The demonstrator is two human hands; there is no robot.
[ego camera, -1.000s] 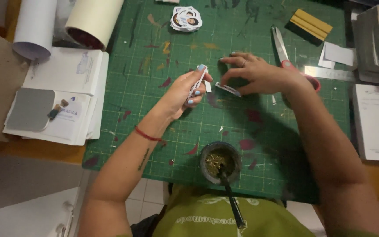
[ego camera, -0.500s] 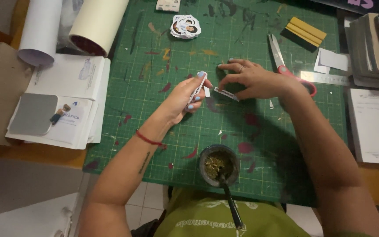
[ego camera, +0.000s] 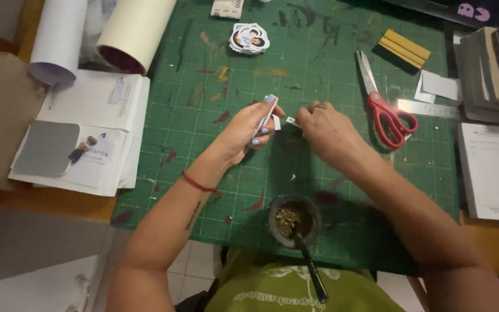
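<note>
A thin white strip [ego camera: 265,117] stands tilted above the middle of the green cutting mat [ego camera: 215,173], pinched in the closed grip of the left hand [ego camera: 244,134]. Just beside it, the right hand [ego camera: 324,130] has its fingers curled shut around a small white paper scrap [ego camera: 291,122]; the 2 hands nearly touch. Red-handled scissors [ego camera: 385,107] lie just right of the right hand. A cup of green herb with a metal straw [ego camera: 294,219] sits near the mat's front edge on the desk [ego camera: 492,242].
</note>
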